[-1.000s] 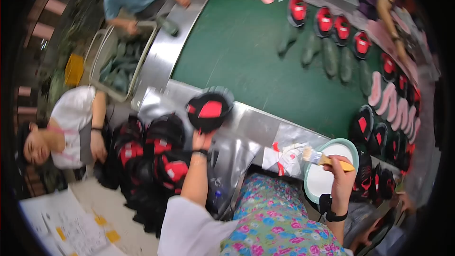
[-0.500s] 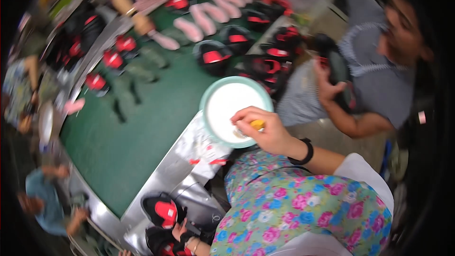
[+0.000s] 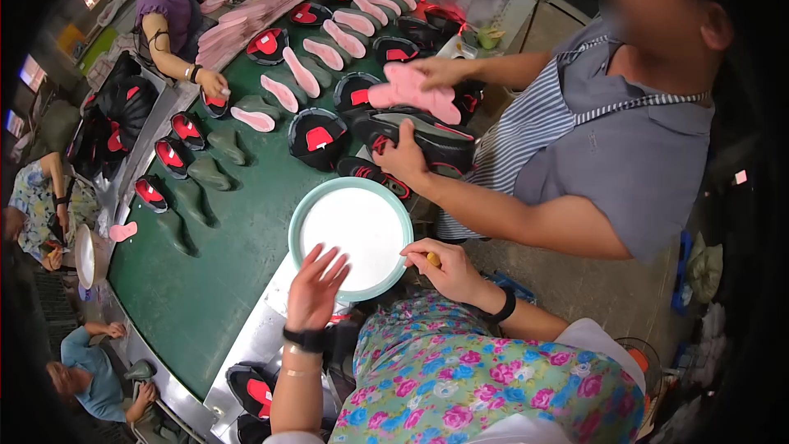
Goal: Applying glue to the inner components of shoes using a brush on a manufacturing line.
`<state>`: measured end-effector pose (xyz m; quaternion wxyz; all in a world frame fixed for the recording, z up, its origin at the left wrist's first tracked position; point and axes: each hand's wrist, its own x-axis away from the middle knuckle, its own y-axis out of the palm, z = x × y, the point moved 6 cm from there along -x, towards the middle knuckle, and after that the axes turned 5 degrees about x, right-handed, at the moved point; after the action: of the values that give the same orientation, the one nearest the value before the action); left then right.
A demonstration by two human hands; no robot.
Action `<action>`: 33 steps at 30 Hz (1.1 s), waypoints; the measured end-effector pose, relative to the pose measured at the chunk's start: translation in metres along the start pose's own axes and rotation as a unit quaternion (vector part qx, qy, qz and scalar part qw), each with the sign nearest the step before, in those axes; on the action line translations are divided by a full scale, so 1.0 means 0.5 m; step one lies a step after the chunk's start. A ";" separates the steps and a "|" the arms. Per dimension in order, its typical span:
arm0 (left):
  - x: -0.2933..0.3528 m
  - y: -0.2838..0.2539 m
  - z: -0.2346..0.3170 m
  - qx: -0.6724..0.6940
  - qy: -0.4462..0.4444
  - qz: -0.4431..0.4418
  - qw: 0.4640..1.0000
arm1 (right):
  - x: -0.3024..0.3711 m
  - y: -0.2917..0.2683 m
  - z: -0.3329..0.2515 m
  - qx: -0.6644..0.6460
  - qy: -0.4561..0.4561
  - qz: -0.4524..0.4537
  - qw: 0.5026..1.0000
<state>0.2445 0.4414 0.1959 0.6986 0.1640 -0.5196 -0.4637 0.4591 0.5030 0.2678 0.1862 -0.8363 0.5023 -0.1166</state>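
Observation:
A pale green basin (image 3: 295,218) of white liquid (image 3: 357,226) sits at the near right corner of the green table. My left hand (image 3: 315,289) is open, fingers spread, over the basin's near left rim, holding nothing. At the right rim my right hand (image 3: 448,273) is closed around a yellow-handled brush (image 3: 433,259); its working end is hidden by the fingers. Beside my left forearm lie black shoe uppers (image 3: 249,390) with red linings.
Shoe uppers, green lasts (image 3: 189,200) and pink insoles (image 3: 300,72) stand in rows on the green table (image 3: 246,279). Close on my right, a co-worker holds a black shoe (image 3: 440,145) and pink insoles (image 3: 415,94). Another person (image 3: 171,25) works at the far left edge.
My left hand has come up from the shoe uppers to the basin. My right hand has drawn back from over the liquid to the rim. The co-worker's hands have moved in beside the basin.

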 end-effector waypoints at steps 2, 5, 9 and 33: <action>-0.054 0.055 -0.048 -0.023 -0.040 -0.015 0.999 | 0.011 -0.009 0.026 -0.011 0.014 -0.009 1.000; -0.112 0.094 -0.104 -0.034 -0.055 0.007 0.998 | 0.029 -0.021 0.081 -0.013 0.016 0.011 1.000; -0.158 0.117 -0.166 -0.041 -0.061 0.044 0.996 | 0.040 -0.054 0.148 0.002 0.014 0.065 0.998; -0.307 0.120 -0.297 -0.066 -0.046 0.120 0.990 | -0.032 -0.146 0.407 -0.030 0.131 0.130 0.982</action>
<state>0.3992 0.5605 0.0900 0.7337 0.0326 -0.5357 -0.4168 0.5876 0.5877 0.1152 0.1068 -0.7467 0.6301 -0.1846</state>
